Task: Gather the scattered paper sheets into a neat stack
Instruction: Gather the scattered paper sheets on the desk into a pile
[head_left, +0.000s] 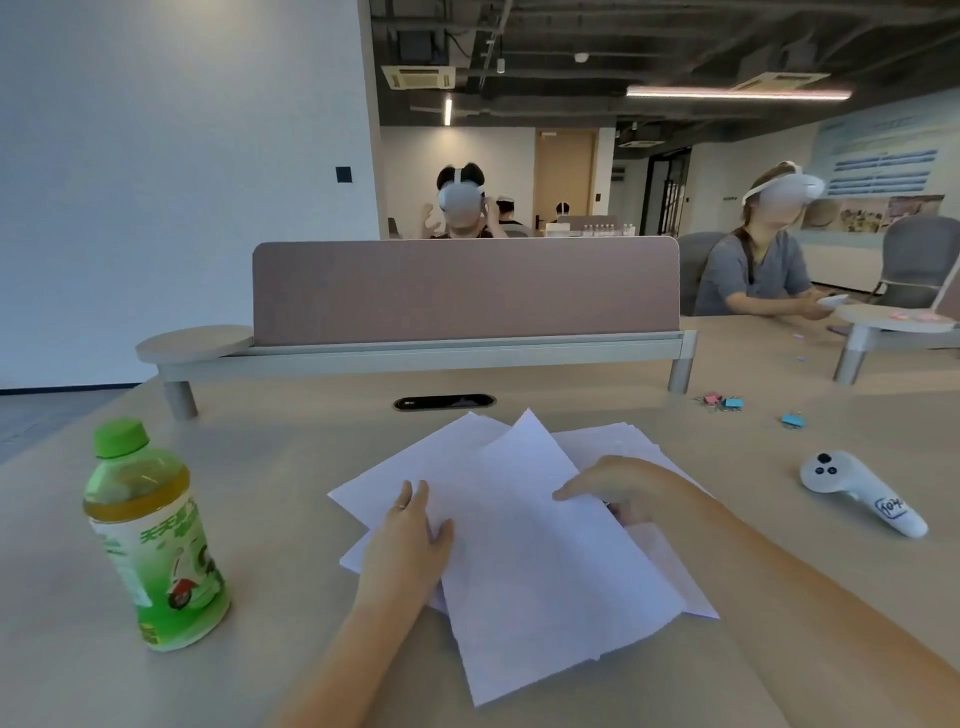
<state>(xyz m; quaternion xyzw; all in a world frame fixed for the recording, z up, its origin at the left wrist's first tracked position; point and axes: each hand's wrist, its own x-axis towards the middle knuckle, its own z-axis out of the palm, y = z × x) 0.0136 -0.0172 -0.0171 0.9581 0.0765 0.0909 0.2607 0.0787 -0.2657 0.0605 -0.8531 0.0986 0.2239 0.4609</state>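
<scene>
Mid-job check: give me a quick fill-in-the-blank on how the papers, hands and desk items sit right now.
1. The left hand rests flat on the ____ sheets.
2. The bottle with the ____ cap stands to the left of the sheets.
3. The white controller lies to the ____ of the sheets.
4. The right hand grips a sheet's ____.

Missing words: paper; green; right; edge

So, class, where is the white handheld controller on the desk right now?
In the head view, the white controller lies on the desk's right side, right of the paper sheets and right hand, nearer than the blue binder clip.
</scene>
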